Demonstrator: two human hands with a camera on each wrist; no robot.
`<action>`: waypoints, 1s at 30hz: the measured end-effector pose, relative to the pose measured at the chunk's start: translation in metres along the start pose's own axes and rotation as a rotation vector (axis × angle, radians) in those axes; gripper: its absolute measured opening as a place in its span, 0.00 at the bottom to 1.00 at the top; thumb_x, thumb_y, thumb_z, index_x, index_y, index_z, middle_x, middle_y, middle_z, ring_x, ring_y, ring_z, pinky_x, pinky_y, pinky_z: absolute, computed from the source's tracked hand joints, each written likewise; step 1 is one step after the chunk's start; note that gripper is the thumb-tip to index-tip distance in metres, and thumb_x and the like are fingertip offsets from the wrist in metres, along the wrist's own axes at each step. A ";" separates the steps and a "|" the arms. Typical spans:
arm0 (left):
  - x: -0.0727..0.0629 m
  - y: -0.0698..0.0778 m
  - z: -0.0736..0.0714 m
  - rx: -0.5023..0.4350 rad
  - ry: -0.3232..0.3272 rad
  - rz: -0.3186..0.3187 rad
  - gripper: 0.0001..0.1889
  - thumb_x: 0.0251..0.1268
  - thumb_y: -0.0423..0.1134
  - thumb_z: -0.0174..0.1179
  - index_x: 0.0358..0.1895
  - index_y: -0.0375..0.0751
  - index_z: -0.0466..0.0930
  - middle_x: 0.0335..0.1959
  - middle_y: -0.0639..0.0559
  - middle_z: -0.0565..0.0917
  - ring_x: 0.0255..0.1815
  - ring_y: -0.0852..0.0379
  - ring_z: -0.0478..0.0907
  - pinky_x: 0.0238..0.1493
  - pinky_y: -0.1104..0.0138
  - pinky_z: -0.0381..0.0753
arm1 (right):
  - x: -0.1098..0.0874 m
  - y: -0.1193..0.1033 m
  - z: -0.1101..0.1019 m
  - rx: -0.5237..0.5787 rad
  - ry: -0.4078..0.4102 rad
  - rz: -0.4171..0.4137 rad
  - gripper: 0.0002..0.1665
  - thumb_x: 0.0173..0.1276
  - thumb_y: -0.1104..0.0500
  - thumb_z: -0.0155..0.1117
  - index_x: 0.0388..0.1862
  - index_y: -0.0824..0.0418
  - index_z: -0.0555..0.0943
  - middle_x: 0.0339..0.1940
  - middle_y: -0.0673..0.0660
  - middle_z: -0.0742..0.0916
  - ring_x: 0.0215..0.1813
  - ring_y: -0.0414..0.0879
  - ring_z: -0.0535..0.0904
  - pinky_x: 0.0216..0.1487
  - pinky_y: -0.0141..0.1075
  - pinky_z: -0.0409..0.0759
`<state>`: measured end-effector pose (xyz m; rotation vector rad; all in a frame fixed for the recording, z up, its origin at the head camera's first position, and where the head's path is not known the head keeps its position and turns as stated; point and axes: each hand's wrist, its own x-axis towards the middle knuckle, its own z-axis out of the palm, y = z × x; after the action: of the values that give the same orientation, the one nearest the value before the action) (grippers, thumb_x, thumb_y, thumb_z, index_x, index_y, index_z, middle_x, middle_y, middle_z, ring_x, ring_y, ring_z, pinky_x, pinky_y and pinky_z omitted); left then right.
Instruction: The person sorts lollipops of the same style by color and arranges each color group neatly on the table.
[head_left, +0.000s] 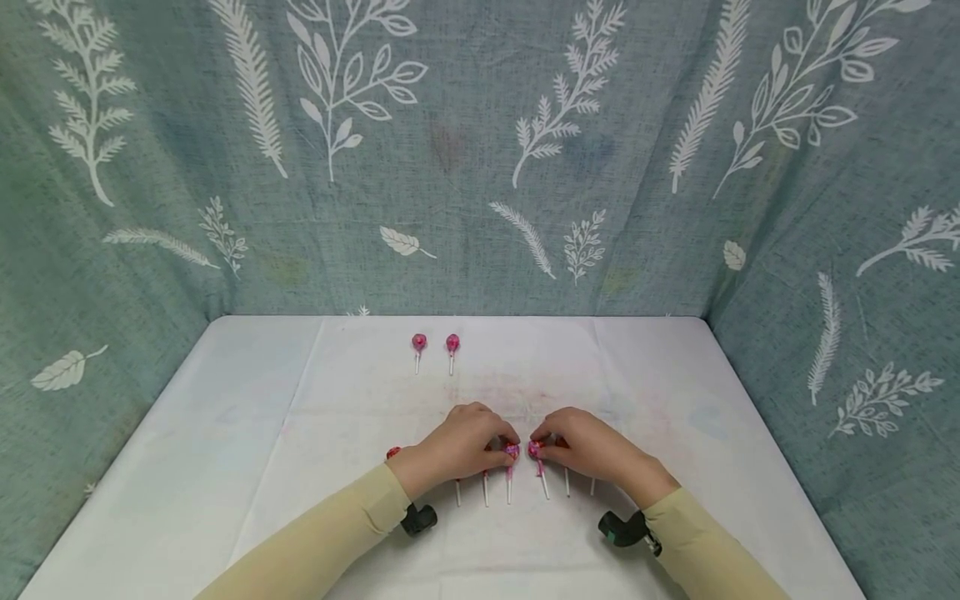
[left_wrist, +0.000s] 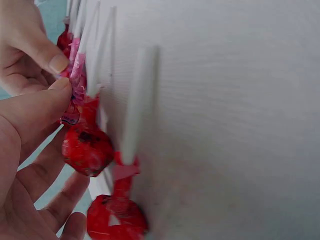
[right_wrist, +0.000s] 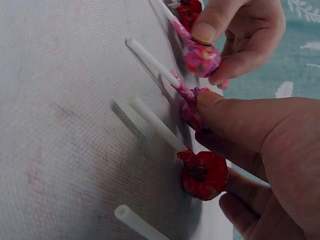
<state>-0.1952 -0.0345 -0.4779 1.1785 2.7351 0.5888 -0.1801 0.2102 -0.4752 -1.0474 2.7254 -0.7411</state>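
My left hand (head_left: 463, 446) pinches the head of a pink lollipop (head_left: 512, 452) between thumb and fingertips. Just to its right, my right hand (head_left: 581, 442) pinches another pink lollipop (head_left: 534, 450) the same way. Both lollipops lie side by side, white sticks toward me. Under and beside the left hand are red lollipops, one (left_wrist: 89, 150) close to its fingers and another (left_wrist: 117, 217) farther out. A red lollipop (right_wrist: 205, 175) lies beside the right hand's fingers, and a further white stick (right_wrist: 140, 222) shows past it. In the head view the hands hide several of the heads.
Two pink lollipops, one (head_left: 419, 341) left of the other (head_left: 452, 342), lie at the back of the white table (head_left: 637, 367). A red lollipop head (head_left: 393, 452) peeks out behind the left wrist. A green leaf-patterned cloth (head_left: 450, 158) stands around the table's back and sides.
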 end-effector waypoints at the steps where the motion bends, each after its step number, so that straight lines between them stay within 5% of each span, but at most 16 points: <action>1: 0.001 0.000 -0.001 -0.006 0.000 0.002 0.10 0.62 0.51 0.69 0.45 0.59 0.88 0.40 0.71 0.84 0.51 0.59 0.76 0.57 0.53 0.71 | 0.000 0.000 0.000 0.001 0.002 0.000 0.09 0.68 0.56 0.69 0.47 0.53 0.88 0.41 0.43 0.86 0.42 0.36 0.80 0.43 0.34 0.79; 17: 0.012 -0.006 -0.030 -0.029 0.023 -0.008 0.12 0.63 0.52 0.68 0.47 0.58 0.87 0.42 0.70 0.83 0.50 0.59 0.77 0.57 0.56 0.71 | 0.001 0.004 0.002 -0.024 0.005 0.013 0.10 0.66 0.56 0.71 0.46 0.53 0.88 0.40 0.42 0.86 0.43 0.36 0.80 0.45 0.35 0.79; 24: 0.022 -0.016 -0.050 -0.038 0.051 -0.031 0.11 0.63 0.50 0.69 0.46 0.58 0.87 0.42 0.70 0.84 0.51 0.54 0.77 0.55 0.54 0.71 | 0.003 0.003 0.001 0.007 -0.022 0.055 0.09 0.67 0.55 0.71 0.45 0.51 0.88 0.39 0.39 0.85 0.42 0.34 0.79 0.46 0.35 0.80; 30: 0.033 -0.028 -0.064 -0.020 0.076 -0.076 0.12 0.61 0.50 0.70 0.47 0.57 0.87 0.41 0.68 0.84 0.48 0.60 0.78 0.52 0.59 0.73 | 0.004 0.004 0.001 0.023 -0.036 0.076 0.09 0.66 0.54 0.71 0.44 0.51 0.89 0.38 0.38 0.85 0.41 0.34 0.79 0.46 0.36 0.80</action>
<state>-0.2525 -0.0480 -0.4278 1.0638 2.8157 0.6625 -0.1851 0.2096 -0.4774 -0.9377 2.7032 -0.7329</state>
